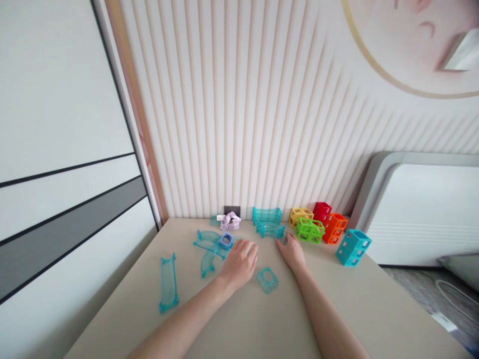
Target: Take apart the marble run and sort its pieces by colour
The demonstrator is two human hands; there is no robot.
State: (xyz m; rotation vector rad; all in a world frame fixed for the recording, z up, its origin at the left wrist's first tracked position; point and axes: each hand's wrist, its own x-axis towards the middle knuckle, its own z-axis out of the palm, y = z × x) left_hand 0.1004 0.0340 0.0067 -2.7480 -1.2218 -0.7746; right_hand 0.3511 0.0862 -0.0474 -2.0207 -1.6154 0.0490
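Note:
My left hand [239, 263] lies knuckles up on the beige table [262, 319], fingers curled over something I cannot make out, beside a small blue square block [225, 240] on curved teal track pieces [208, 244]. My right hand [292, 252] rests on the table with fingers stretched toward a teal ribbed track piece [270, 230]. A small teal square ring [267, 279] lies between my forearms. A straight teal track [168, 282] lies off to the left.
Open-frame cubes stand at the back right: yellow [300, 216], green [310, 230], red [322, 210], orange [334, 228] and a teal double block [353, 247]. Pale purple pieces [230, 221] sit by the ribbed wall. A white cabinet [422, 209] borders the table's right.

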